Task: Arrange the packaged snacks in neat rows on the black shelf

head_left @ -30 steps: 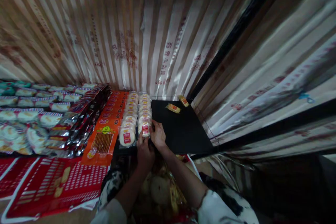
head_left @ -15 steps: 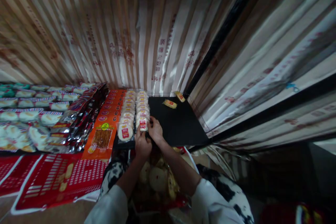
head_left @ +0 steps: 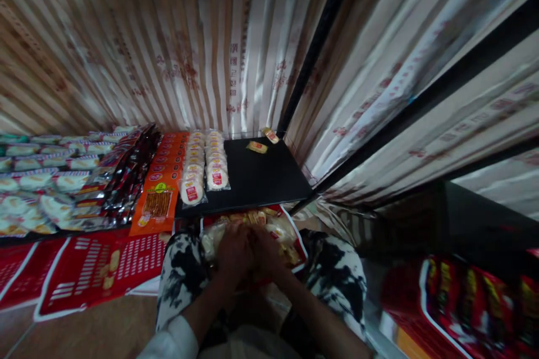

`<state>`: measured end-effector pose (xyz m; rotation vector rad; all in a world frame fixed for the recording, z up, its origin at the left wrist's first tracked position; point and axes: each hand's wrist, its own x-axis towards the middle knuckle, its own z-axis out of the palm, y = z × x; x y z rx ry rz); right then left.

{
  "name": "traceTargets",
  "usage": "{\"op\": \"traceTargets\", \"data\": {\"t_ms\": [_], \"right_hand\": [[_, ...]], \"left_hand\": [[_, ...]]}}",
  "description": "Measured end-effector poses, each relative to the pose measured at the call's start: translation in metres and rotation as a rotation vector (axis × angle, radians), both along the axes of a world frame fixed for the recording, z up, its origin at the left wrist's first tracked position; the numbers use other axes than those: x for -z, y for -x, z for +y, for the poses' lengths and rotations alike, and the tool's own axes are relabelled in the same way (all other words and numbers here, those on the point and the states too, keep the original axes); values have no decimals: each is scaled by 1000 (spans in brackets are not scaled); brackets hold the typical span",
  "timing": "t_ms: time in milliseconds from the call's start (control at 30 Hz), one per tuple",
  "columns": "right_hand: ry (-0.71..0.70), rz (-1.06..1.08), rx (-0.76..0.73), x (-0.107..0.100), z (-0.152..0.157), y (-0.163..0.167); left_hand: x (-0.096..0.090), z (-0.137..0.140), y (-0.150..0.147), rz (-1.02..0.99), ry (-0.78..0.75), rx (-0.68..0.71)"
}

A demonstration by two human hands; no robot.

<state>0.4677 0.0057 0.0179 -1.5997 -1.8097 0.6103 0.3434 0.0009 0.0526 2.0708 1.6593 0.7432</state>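
Wrapped snacks (head_left: 281,230) lie loose in a red basket (head_left: 304,252) between the person's knees, just in front of the black shelf (head_left: 269,174), and both hands are down among them. The left hand (head_left: 233,252) and right hand (head_left: 266,249) are close together over the middle of the basket, backs uppermost; the fingers are hidden in shadow, so I cannot tell whether they are spread, narrowed or gripping a packet. On the shelf stand two rows of round, clear-wrapped crackers, side by side and overlapping from back to front: the left row (head_left: 194,165) comes nearer the front edge than the right row (head_left: 216,157). An orange pack (head_left: 160,185) lies just left of them, and two small yellow packets, one (head_left: 256,147) lying flat and one (head_left: 270,134) in the back corner, sit well apart from the rows. Judging by the hands, the step in play looks like picking through the basket. Lengthening the right row would call for a matching round packet, lifted clear of the others and laid label up, overlapping the front one without nudging its neighbours.
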Motion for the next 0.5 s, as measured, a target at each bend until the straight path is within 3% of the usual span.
{"op": "traceTargets", "data": {"t_ms": [167,333,500], "right_hand": [[130,-194,59,25,-39,-13],[201,-41,124,38,-48,-13],[232,145,230,24,-45,-8]], "left_hand": [[10,-25,-3,242,191,70],[18,-40,3,370,220,156],[18,-45,2,350,220,150]]}}
